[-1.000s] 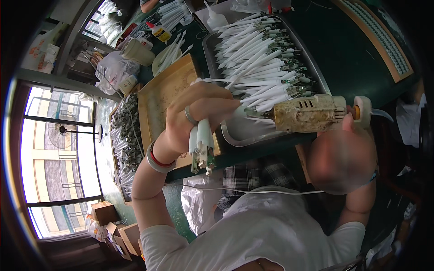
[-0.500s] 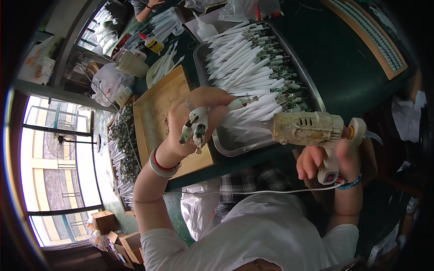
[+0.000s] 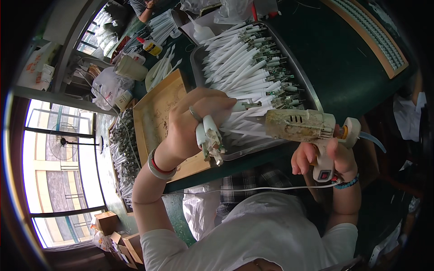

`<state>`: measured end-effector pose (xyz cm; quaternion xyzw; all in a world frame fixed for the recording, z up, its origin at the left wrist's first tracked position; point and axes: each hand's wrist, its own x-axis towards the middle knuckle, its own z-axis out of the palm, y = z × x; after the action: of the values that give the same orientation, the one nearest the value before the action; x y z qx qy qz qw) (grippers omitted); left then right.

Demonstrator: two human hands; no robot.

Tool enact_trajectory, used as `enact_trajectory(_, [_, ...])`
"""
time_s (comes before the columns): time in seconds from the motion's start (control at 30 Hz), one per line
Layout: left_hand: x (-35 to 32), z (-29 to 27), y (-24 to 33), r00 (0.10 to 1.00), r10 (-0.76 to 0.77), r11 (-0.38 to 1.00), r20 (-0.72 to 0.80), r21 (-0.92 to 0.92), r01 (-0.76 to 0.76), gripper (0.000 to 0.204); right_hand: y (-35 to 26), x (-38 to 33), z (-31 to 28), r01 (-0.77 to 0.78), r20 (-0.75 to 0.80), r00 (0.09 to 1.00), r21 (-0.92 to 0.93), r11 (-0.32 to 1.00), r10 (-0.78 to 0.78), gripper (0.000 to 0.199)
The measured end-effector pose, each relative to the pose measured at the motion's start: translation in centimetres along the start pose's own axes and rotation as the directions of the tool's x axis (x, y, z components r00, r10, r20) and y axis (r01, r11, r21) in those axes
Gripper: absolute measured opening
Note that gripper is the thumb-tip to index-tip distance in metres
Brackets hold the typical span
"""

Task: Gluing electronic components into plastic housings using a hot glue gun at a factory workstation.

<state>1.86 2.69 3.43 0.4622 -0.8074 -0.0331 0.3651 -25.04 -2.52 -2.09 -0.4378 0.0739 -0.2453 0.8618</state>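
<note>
My left hand (image 3: 192,117) is closed around several white sticks (image 3: 209,142) whose ends carry small green circuit boards and metal parts. Between its thumb and fingertips one more white stick with a circuit board (image 3: 251,105) points right. A stained, cream-coloured glue gun (image 3: 300,124) is in my right hand (image 3: 323,160), which grips its handle. The gun's nozzle points left, just below the pinched stick; I cannot tell if they touch. Behind both hands, a metal tray (image 3: 246,152) is piled with white pointed sticks (image 3: 239,67) with circuit-board ends.
An open cardboard box (image 3: 143,128) stands left of the tray. Beyond it are a yellow-labelled glue bottle (image 3: 153,47) and a dish of white sticks (image 3: 163,67). A white cord (image 3: 253,189) crosses before me. A panel with rows of small parts (image 3: 379,45) lies far right. Another person's arm (image 3: 146,12) shows at the back.
The bundle in my left hand has turned, and its board ends have shifted right. My right hand has moved the glue gun slightly left and up, nearer the pinched stick.
</note>
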Motion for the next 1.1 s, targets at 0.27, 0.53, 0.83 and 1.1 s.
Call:
enact_trajectory(0.27, [0.4, 0.0, 0.4, 1.000, 0.019, 0.999, 0.008, 0.029, -0.019, 0.022, -0.3, 0.3, -0.7, 0.013, -0.108, 0.994, -0.044, 0.999, -0.018, 0.054])
enact_trajectory(0.53, [1.9, 1.6, -1.3, 0.995, -0.074, 0.995, 0.074, 0.072, 0.069, 0.028, 0.4, -1.5, -1.7, 0.097, 0.103, 0.989, 0.117, 0.988, -0.109, 0.056])
enact_trajectory(0.83, [3.8, 4.5, -4.8, 0.999, -0.032, 0.981, 0.026, 0.191, 0.026, 0.017, 0.3, -2.6, -1.4, 0.179, -0.067, 0.981, -0.066, 0.982, -0.183, 0.052])
enact_trajectory(1.1, [0.3, 1.7, -1.7, 0.828, -0.418, 0.763, 0.373, -0.351, 0.543, 0.021, 1.3, -1.0, 0.8, 0.207, -0.108, 0.964, -0.266, 0.942, -0.242, 0.042])
